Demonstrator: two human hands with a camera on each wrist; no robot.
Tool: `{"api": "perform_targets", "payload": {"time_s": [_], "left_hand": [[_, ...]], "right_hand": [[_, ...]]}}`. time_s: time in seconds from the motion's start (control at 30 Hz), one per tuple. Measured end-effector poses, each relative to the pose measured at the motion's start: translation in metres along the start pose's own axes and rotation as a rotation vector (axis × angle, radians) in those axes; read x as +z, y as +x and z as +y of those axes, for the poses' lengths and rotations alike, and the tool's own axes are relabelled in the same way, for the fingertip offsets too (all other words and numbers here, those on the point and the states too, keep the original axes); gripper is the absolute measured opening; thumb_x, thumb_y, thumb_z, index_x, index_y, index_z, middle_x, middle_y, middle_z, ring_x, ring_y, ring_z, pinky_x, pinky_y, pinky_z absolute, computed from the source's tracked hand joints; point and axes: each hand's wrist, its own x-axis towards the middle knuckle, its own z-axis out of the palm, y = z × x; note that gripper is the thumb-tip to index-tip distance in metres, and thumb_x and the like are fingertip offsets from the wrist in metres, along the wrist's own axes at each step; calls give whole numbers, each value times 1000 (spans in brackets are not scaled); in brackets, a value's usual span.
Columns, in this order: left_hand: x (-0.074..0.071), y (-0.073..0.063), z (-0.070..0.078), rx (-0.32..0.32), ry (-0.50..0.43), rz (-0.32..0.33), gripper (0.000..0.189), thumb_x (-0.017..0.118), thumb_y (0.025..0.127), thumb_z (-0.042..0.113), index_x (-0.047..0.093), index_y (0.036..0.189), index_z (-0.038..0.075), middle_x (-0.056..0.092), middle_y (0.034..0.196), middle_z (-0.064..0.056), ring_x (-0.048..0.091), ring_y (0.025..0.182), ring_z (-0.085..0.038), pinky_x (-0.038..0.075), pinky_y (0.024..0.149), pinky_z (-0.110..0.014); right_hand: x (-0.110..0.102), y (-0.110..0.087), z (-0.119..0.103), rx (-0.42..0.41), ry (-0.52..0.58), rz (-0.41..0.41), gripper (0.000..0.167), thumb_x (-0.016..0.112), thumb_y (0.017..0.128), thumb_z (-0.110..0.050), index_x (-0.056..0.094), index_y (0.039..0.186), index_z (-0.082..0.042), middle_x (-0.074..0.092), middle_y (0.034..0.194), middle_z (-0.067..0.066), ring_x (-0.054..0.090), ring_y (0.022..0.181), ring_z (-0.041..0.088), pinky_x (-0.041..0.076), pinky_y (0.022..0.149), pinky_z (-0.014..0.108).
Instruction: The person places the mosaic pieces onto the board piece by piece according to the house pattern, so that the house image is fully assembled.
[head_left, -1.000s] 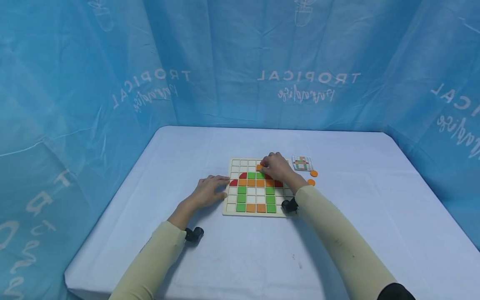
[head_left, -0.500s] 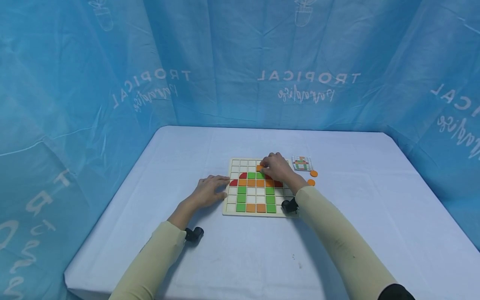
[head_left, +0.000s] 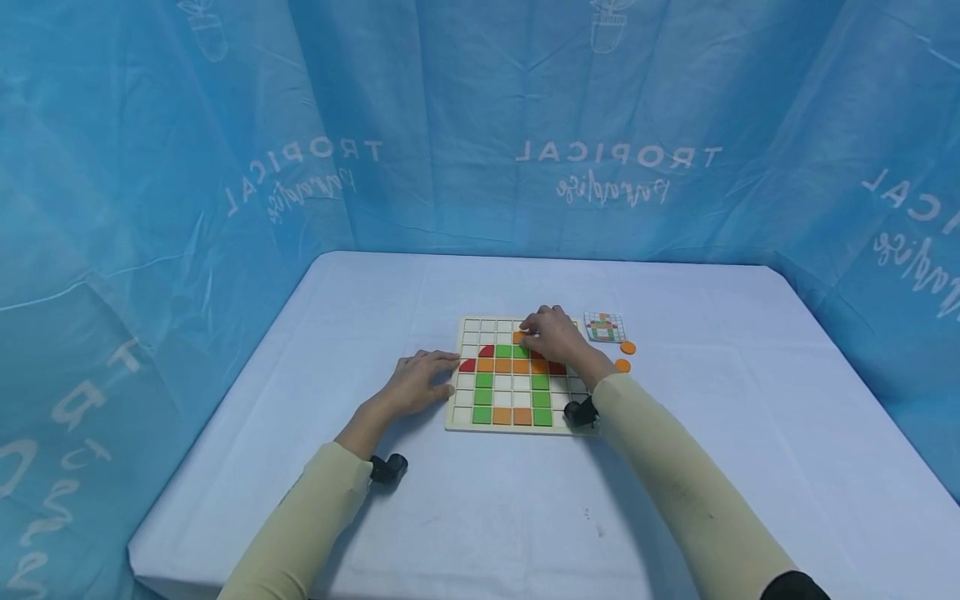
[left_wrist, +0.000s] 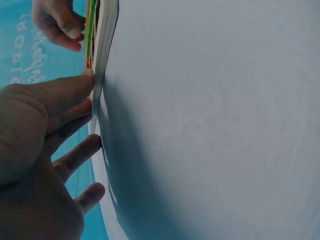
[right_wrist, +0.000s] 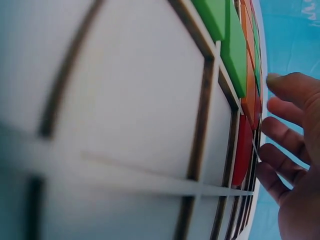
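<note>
A square wooden grid board lies on the table with green, orange and red tiles in some of its cells. My left hand rests against the board's left edge, fingers spread and thumb on the near part of that side. At the upper middle of the grid, my right hand holds an orange tile by its fingertips, partly hiding it. In the right wrist view the right hand's fingers reach over the far part of the board, past a red tile; the held tile is not visible there.
A small pattern card lies right of the board's upper corner. Two orange round pieces sit near it on the white tablecloth. Blue printed curtains stand behind and beside the table.
The orange tile at the right fingertips has shifted very slightly toward the near side. Both hands otherwise stay almost in place.
</note>
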Motion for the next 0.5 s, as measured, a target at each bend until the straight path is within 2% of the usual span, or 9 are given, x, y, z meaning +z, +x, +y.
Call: {"api": "perform_targets", "payload": {"time_s": [0.1,0.3,0.5], "left_hand": [[0,0,0,-7,2,-4,50,67,91,24,53,138,12,48,143,-4,39,132,-27,27,104,-50],[0,0,2,-19,-3,-6,51,67,91,24,53,138,12,48,143,-4,39,132,-27,26,105,-50],[0,0,1,-21,-1,-8,50,67,91,24,53,138,12,48,143,-4,39,132,-27,26,105,-50]], "right_hand": [[-4,-4,1,4,55,33,33,63,94,-25,67,120,-6,57,108,10,47,100,27,43,84,42],[-21,-20,13,-19,106,168,31,65,93,-21,68,116,-1,59,103,13,49,93,28,43,78,43],[-38,-49,36,125,112,230,31,68,90,-20,68,114,0,59,103,14,50,97,29,45,82,44]]}}
